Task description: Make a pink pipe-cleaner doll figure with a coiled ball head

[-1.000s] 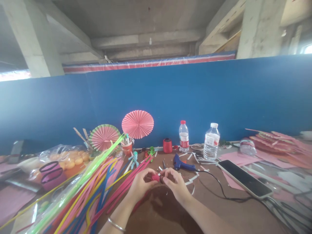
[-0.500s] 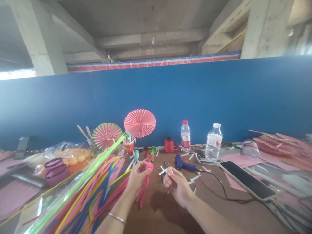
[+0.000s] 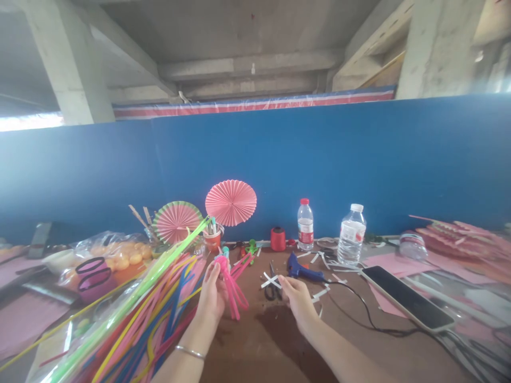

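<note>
My left hand [image 3: 213, 292] is closed around a bright pink pipe-cleaner figure [image 3: 229, 287], with a knot at the top and looped strands hanging to the right. My right hand [image 3: 298, 300] has thumb and fingers pressed together above the tabletop; what they hold, if anything, I cannot make out. Its fingertips come close to crossed white strips [image 3: 270, 280], which overlap a pair of scissors [image 3: 272, 292] with dark handles. A blue glue gun [image 3: 303, 268] lies just beyond that hand. Left of my left hand is a bundle of coloured pipe cleaners [image 3: 159, 314].
Two water bottles [image 3: 305, 226] and a red thread spool [image 3: 278, 239] stand along the blue partition [image 3: 319, 159]. A phone [image 3: 407, 298] and the glue gun's black cable [image 3: 359, 303] lie right. Pink paper fans [image 3: 230, 203] rise behind a cup of pens [image 3: 212, 240].
My left hand has moved left and turned, carrying the pink figure, whose loops now spread right. My right hand has shifted slightly right, and its fingers have straightened into a pinch, uncovering the scissors' handles.
</note>
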{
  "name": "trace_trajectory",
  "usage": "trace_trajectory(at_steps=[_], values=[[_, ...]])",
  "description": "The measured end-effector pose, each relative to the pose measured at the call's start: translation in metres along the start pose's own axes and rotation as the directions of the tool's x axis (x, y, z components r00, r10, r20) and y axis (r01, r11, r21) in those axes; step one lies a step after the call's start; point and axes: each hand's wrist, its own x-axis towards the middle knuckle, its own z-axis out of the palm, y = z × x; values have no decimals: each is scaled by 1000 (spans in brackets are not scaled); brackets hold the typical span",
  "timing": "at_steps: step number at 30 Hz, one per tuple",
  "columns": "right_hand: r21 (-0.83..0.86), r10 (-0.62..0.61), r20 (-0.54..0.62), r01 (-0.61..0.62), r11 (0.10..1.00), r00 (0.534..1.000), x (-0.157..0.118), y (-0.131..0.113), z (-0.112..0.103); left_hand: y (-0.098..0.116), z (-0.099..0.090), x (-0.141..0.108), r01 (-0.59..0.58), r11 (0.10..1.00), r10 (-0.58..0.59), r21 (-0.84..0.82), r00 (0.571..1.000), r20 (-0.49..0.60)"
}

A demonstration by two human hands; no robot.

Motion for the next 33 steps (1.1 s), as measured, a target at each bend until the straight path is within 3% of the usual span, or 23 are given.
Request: trace_trajectory(at_steps=[3, 6, 13, 19, 23, 33], values=[[-168, -124, -66, 111, 979, 990, 1, -3, -5, 0, 0, -1, 21, 999, -20, -27, 1000, 15], [-287, -224, -37, 205, 936, 974, -1, -7, -4, 1, 4, -5, 51, 999, -50, -19, 998, 41], [-417, -257, -26, 223, 881, 966, -13, -12, 2, -5, 22, -24, 95, 994, -106, 61, 975, 193], [-326, -240, 87, 256, 910, 967, -28, -25, 19, -19, 34, -42, 78, 986, -109, 148, 971, 212], [-198, -149, 74, 161, 967, 986, -31, -23, 30, -27, 38, -51, 83, 977, -119, 194, 975, 186], [-6, -2, 155, 3, 1000, 988, -26, -5, 39, -31, 43, -54, 84, 980, -107, 183, 987, 120]])
